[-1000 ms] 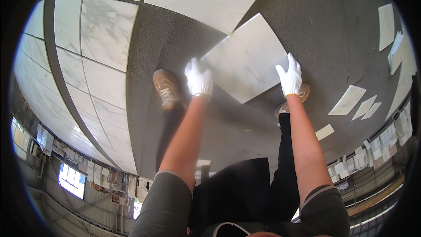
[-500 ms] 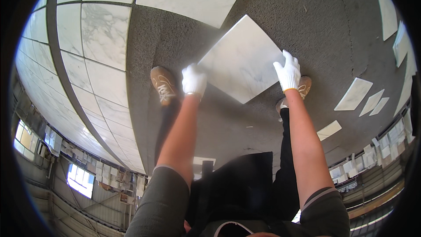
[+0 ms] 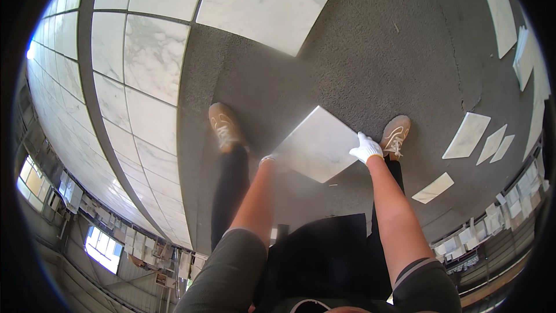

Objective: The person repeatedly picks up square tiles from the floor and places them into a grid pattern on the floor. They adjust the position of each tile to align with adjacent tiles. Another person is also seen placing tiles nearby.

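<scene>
A square white marble tile (image 3: 319, 144) with faint grey veining is between my two gloved hands, one corner toward me. My right hand (image 3: 367, 148), in a white knit glove, grips its right corner. At the opposite corner is my left hand (image 3: 267, 159), mostly hidden by my forearm and blurred, with only a bit of white glove showing. The tile is low, between my feet; whether it touches the floor I cannot tell. Beyond it lies a larger white marble slab (image 3: 266, 6).
Rows of marble tiles (image 3: 152, 58) cover the floor on the left. My brown shoes (image 3: 396, 134) stand either side of the held tile. Several cut marble pieces (image 3: 467, 135) lie on the grey floor (image 3: 376, 52) at right. More slabs (image 3: 503, 220) stand along the rim.
The tile and both hands have come nearer my body and lower, away from the large slab. The left glove has gone largely out of sight. My view has shifted slightly.
</scene>
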### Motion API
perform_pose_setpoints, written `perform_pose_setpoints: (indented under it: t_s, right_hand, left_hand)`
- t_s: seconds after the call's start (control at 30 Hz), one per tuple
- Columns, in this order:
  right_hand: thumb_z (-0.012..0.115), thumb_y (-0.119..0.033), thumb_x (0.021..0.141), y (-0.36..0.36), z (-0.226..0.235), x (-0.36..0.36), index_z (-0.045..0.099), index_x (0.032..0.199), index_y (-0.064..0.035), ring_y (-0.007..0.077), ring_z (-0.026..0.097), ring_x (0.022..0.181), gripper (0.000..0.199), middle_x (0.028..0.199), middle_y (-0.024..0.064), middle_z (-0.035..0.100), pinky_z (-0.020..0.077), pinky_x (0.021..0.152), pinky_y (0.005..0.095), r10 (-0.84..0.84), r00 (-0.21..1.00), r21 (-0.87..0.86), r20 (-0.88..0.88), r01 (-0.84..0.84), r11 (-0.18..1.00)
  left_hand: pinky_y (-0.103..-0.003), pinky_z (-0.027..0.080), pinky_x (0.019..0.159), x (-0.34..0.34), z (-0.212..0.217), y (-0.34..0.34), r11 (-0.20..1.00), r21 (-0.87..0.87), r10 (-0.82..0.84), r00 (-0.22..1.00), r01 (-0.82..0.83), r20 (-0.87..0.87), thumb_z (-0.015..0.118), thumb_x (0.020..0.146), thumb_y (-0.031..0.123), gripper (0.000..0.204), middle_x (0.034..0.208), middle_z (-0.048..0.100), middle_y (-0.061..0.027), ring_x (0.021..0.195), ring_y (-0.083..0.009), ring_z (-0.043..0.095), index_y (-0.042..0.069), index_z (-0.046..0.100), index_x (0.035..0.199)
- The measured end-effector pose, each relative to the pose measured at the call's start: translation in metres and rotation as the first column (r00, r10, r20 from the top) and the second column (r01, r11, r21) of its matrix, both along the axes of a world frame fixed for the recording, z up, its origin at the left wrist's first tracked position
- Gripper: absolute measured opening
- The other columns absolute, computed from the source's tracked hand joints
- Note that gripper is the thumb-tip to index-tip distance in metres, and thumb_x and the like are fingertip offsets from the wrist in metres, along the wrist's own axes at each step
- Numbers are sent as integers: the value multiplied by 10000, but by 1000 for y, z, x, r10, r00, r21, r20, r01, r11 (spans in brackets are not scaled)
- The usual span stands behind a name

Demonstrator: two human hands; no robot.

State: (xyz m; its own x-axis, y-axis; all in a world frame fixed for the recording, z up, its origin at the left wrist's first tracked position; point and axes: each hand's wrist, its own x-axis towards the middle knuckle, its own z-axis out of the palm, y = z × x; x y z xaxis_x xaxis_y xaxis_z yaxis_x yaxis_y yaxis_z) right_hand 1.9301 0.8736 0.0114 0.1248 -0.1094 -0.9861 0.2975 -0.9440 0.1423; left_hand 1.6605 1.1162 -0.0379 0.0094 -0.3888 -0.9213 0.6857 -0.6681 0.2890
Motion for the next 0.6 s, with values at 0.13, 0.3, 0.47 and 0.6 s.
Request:
perform_pose_setpoints:
  t_s: [0.13, 0.3, 0.47, 0.6]
  right_hand:
    - [695, -455, 804, 2, 22, -30, 366, 1539, -163, 389, 531, 1297, 857, 1480, 200, 493, 434, 1079, 464, 40, 994, 23, -101, -38, 999]
    - [651, -448, 834, 20, 109, -94, 545, 1396, -114, 380, 552, 1260, 662, 1387, 199, 571, 439, 1052, 442, -113, 980, 139, -161, 136, 981]
    - [658, -423, 864, 55, 198, -96, 571, 1366, -53, 366, 562, 1260, 630, 1346, 198, 612, 436, 1044, 408, -240, 943, 214, -229, 290, 933]
    - [672, -369, 882, 78, 254, -64, 552, 1377, -17, 328, 579, 1259, 619, 1344, 204, 616, 442, 1050, 374, -187, 968, 365, -167, 237, 900]
  left_hand:
    - [-480, 533, 855, -1, 6, -25, 982, 114, 146, 989, -149, 31, 569, 870, 247, 330, 1137, 707, -185, 1034, -396, 670, 64, 716, 1103]
    - [-461, 516, 900, 20, 84, -13, 959, 101, 254, 961, -265, 110, 560, 901, 282, 348, 1196, 681, -189, 1108, -386, 632, 55, 693, 1128]
    - [-390, 482, 984, 57, 191, 30, 758, -31, 615, 699, -651, 365, 568, 934, 260, 411, 1294, 647, -150, 1163, -327, 617, 48, 628, 1281]
    - [-301, 472, 989, 82, 286, 83, -23, -24, 998, -25, -999, 66, 593, 934, 188, 454, 1293, 663, -71, 1120, -200, 637, 70, 590, 1372]
